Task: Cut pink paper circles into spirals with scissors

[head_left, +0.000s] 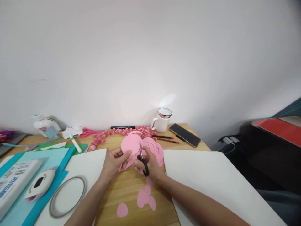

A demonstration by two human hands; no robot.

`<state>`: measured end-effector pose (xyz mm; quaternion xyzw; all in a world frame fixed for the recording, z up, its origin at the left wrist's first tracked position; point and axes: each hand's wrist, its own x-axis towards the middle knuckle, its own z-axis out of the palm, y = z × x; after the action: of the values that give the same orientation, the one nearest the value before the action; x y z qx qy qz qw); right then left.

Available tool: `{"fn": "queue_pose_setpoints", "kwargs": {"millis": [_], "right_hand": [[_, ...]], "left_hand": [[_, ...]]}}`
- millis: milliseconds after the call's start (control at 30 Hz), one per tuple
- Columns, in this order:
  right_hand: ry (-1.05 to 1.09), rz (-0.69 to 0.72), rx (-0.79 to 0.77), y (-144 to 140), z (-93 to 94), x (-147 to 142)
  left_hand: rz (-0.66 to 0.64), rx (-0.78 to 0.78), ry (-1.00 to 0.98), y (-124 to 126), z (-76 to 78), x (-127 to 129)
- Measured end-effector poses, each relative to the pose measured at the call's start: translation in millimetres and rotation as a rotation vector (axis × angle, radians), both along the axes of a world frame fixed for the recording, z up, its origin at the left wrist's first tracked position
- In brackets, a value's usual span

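My left hand [118,160] pinches a pink paper circle [130,144] by its lower edge, above the table. In my right hand [150,163] is a pair of scissors [144,163] with black handles, blades pointing up along the circle's right edge. Behind my right hand lies a pile of overlapping pink paper circles [157,149]. Smaller pink paper pieces [144,198] lie on the wooden table [131,188] between my forearms, with one single round piece [122,210] nearer to me.
Small pink rolled flowers [101,138] line the back, near a white mug [162,121], pencils [164,139] and a phone [185,135]. White boards [207,169] flank the work area. At left are a tape ring [53,204], coloured paper [56,153] and a white bottle [45,127].
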<state>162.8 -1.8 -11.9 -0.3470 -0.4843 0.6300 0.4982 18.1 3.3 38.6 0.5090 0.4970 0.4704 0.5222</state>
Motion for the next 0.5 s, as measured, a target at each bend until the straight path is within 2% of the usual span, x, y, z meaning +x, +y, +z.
{"fn": "queue_pose_setpoints", "kwargs": {"millis": [267,367,500], "right_hand": [[-0.055,0.015,-0.012,-2.7,0.1,-0.5],[-0.056,0.041,-0.003,-3.7,2.6,-0.8],[-0.031,0.008,0.026,-3.4,7.8,-1.1]], "left_hand": [[-0.029,-0.034,-0.136,-2.5,4.3,4.7],[-0.009,-0.032,-0.089,-2.0,1.5,3.6],[0.007,-0.039,0.002,-1.0,-2.0,0.6]]}}
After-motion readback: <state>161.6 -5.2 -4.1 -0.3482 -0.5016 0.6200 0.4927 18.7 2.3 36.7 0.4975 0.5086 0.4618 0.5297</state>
